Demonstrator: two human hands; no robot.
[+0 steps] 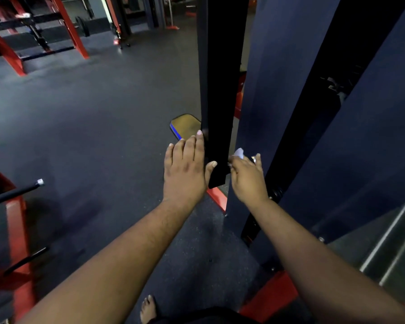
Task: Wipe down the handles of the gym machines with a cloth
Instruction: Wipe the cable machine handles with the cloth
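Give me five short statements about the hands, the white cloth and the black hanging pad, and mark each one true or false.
1. The left hand lies with straight fingers against the side of the black hanging pad. True.
2. The small white cloth is in the left hand. False: the right hand holds it, at the pad's other side.
3. The floor is covered in bright green turf. False: it is dark grey matting.
4. A bare foot shows at the bottom edge of the view. True.
5. The frame of the far machine at upper left is yellow. False: it is red.
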